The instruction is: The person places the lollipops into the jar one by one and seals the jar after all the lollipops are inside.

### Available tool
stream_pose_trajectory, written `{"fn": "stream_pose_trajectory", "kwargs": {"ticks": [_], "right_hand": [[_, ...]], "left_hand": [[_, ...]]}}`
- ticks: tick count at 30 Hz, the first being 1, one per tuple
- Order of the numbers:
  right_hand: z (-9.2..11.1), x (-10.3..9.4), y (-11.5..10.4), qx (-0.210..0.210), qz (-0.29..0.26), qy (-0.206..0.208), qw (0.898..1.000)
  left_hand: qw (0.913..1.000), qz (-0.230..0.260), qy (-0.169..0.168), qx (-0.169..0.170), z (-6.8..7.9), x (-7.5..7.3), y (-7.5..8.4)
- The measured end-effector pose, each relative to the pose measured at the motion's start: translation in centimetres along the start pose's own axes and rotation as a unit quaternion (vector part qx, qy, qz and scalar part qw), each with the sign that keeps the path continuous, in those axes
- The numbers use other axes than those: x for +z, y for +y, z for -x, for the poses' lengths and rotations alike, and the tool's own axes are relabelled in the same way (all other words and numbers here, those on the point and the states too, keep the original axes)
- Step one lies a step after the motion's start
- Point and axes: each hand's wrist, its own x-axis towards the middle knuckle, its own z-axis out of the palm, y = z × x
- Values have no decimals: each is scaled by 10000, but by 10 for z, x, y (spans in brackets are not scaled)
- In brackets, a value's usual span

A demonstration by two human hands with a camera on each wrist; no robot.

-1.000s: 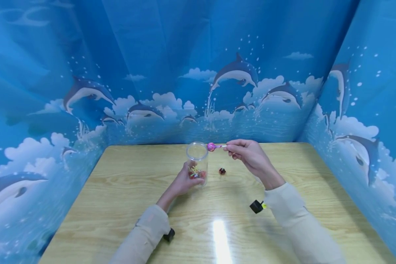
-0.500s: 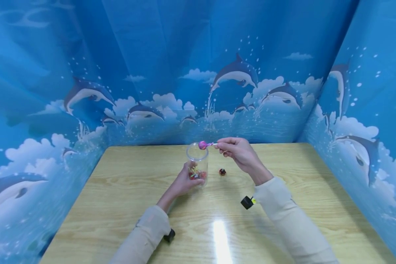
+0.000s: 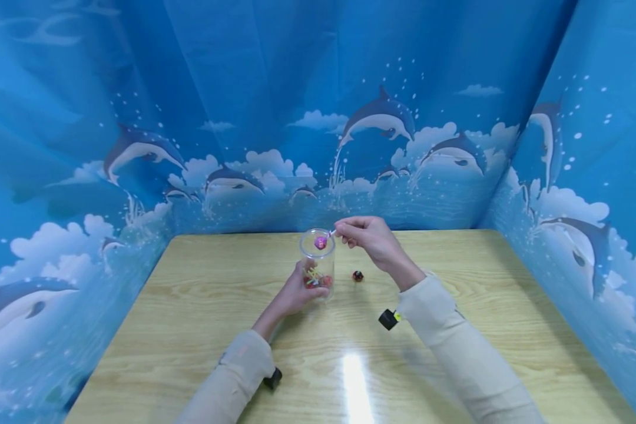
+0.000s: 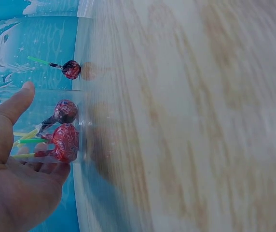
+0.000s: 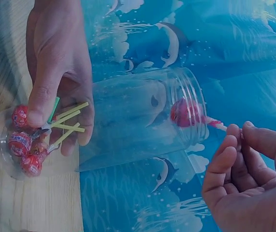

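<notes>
Pink lollipop (image 5: 185, 112), its stick (image 5: 219, 125) pinched in the right hand (image 3: 370, 240), seemed best lowered gently while the left hand (image 3: 298, 290) gripped the jar (image 5: 123, 128).

Swept the pink lollipop (image 5: 184, 113) leftward in the right hand (image 3: 368, 235), from just outside the clear jar (image 5: 128, 106) a second ago, over its mouth (image 3: 318, 257), down to just inside; tipped the candy end downward, bringing the stick (image 5: 219, 125) from nearly level to a slant rising toward the fingertips (image 5: 233, 129); drew the right sleeve (image 3: 466, 344) and the black box (image 3: 388, 319) at its cuff leftward too.
</notes>
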Motion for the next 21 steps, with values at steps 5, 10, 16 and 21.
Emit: {"fn": "stream_pose_trajectory", "kwargs": {"ticks": [5,10,16,21], "right_hand": [[-4,3,-2,-43,353,-61,9994],[-4,3,-5,-125,525,-104,9985],[-3,-3,-4,-131,698,-27,9975],[1,-12,5,-46,1015,-47,9948]], "left_hand": [[10000,55,-22,29,0,0,0],[9998,111,-139,110,-1,-1,-1],[9998,61,-100,130,0,-1,-3],[9999,54,-76,75,0,0,-3]]}}
